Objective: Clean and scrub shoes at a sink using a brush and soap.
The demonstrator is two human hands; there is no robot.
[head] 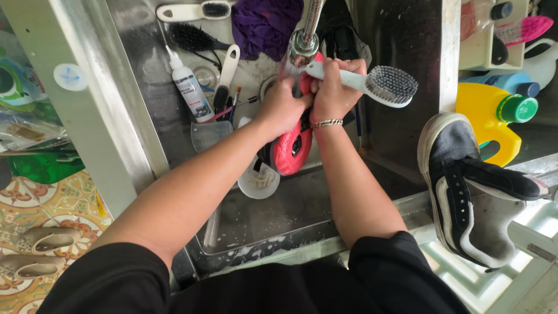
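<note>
Hands met at upper centre of the frame, right under the faucet [306,36] of the steel sink [279,215]. The left hand [283,107] was closed around the upper part of a shoe with a pink-red sole [293,148], held sole outward and hanging down into the basin. The right hand [334,87], a bracelet at its wrist, was also curled shut, gripping the white handle of a scrub brush [372,82] whose grey bristle head stuck out to the right, off the shoe.

As a judgement, the wet, soapy shoe could slip from the left hand's grip and drop onto the small white cup [258,180] just below it, since only its top was held. The brush head, projecting sideways, could also knock against the sink wall. At right of the frame, a black-and-white sneaker [465,192] sat propped on the sink's edge and looked liable to tip if bumped by an elbow.

Both forearms reached forward from bottom of frame and converged, wrists bent inward, fingers tightly flexed.
</note>
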